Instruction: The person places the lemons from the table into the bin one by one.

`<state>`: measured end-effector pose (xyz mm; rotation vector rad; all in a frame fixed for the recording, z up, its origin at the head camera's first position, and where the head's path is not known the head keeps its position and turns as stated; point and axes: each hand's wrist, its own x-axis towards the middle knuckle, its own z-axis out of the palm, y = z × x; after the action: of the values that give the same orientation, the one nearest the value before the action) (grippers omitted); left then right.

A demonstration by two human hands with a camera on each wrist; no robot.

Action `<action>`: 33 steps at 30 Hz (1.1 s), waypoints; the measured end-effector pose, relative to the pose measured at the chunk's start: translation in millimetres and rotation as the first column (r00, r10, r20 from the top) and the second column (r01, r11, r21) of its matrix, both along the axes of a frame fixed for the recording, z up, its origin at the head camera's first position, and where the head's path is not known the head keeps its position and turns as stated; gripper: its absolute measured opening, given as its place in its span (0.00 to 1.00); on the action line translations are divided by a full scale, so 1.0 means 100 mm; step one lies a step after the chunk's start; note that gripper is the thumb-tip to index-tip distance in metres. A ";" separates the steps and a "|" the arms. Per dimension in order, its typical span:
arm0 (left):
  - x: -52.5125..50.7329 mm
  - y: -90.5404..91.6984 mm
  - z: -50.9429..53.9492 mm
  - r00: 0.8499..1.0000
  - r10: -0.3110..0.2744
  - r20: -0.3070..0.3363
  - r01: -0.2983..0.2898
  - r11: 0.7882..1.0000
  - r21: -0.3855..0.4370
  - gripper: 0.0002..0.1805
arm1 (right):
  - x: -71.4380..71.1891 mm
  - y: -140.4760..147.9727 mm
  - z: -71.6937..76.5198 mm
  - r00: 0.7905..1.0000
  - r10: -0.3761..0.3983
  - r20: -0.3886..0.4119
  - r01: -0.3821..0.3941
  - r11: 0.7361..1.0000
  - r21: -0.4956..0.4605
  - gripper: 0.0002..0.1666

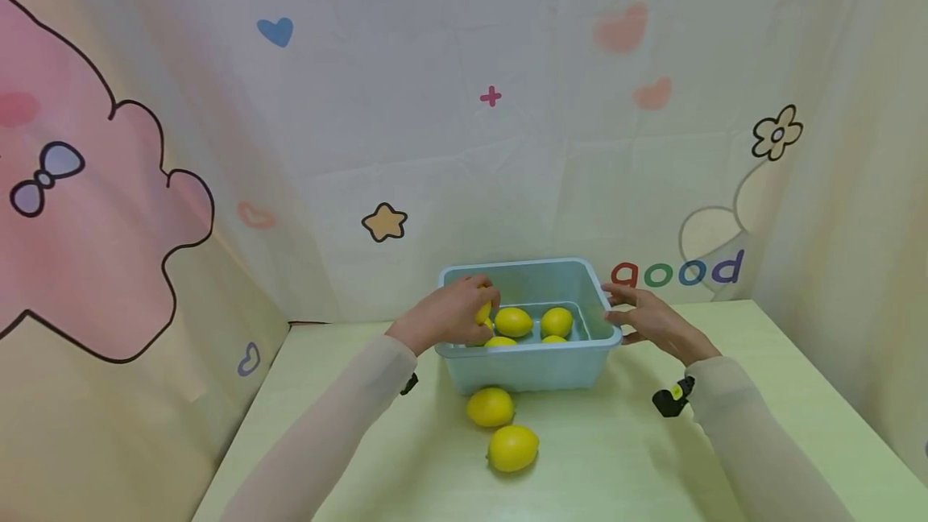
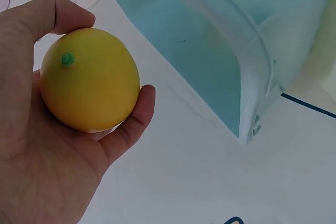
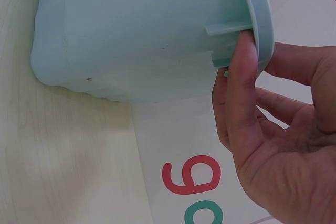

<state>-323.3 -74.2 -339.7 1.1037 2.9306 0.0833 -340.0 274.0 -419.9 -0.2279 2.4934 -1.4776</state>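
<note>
The work seems to be in its middle part, as I judge it, because the lemons are divided between two places. Inside the blue box I can see one whole lemon near the middle and another whole lemon toward the right; parts of at least two more show behind the front rim. How many others are hidden there, I cannot tell.

Outside, on the table, two lemons remain: a rear lemon just in front of the box, and a front lemon near to it. No hand touches these two.

One more lemon is between these places: the left hand has its grip closed around it, over the left part of the box. Whether this lemon touches those below is not clear, but it is not yet released. The right hand has a narrow grip, pinching the box's right rim, perhaps to keep the box steady.
</note>
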 end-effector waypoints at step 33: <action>-0.71 0.24 -0.19 0.939 0.233 0.253 -0.260 0.962 0.081 0.23 | 0.03 0.03 -0.02 1.000 0.009 0.005 -0.009 1.000 -0.017 0.43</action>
<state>-394.7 -50.4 -358.9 0.6704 2.8512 0.3635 -337.3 276.7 -421.6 -0.2380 2.4738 -1.4948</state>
